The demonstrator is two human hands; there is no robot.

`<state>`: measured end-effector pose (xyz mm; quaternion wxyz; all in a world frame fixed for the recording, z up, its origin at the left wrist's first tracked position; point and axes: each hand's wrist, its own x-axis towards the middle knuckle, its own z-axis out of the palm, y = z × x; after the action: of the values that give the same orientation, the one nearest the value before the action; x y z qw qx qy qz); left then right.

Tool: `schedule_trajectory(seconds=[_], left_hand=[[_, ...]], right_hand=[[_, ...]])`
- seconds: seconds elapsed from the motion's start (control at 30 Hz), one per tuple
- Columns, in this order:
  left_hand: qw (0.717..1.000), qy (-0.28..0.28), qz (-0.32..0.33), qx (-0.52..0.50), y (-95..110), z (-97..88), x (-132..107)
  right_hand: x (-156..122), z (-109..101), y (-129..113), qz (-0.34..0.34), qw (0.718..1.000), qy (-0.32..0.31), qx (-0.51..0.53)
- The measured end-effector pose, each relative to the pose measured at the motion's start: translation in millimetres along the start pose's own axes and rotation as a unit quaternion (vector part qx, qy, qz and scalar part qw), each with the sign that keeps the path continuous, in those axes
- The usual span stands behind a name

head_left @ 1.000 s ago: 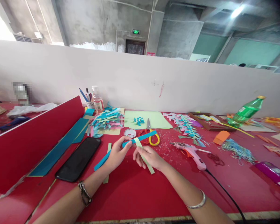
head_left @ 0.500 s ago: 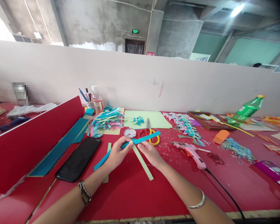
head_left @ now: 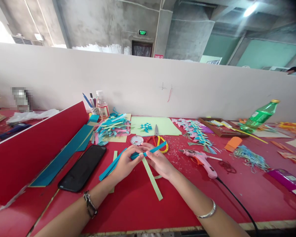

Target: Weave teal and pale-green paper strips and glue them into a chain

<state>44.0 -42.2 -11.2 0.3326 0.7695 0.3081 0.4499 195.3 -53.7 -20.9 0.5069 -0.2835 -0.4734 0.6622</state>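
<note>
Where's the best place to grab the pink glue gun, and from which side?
Probably its handle, with the right hand, once free, coming from the near right: the gun lies flat, handle slanting that way, nozzle pointing left, away from the grip.

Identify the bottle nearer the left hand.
The clear, white-capped bottle, beside the pen cup, is nearer the left hand; the green, yellow-capped bottle is far to the right, past the pink glue gun.
</note>
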Motion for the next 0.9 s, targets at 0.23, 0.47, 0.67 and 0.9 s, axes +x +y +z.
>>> schedule_trajectory(seconds=[0.23,0.47,0.67,0.9], left_hand=[[1.0,-0.017,0.016,-0.001,2,-0.4,-1],[0.999,0.039,-0.006,-0.006,-1,-4.2,0],[1.0,0.004,0.002,-0.009,0,-3.6,0],[0.999,-0.031,0.012,-0.02,2,-1.2,-1]], right_hand=[[-4,5,-4,0.032,0.999,-0.021,-0.002],[-1,-8,-10,0.049,0.99,0.1,-0.084],[-5,-13,-5,0.124,0.99,-0.039,-0.06],[-1,-4,-2,0.009,0.999,0.014,-0.039]])
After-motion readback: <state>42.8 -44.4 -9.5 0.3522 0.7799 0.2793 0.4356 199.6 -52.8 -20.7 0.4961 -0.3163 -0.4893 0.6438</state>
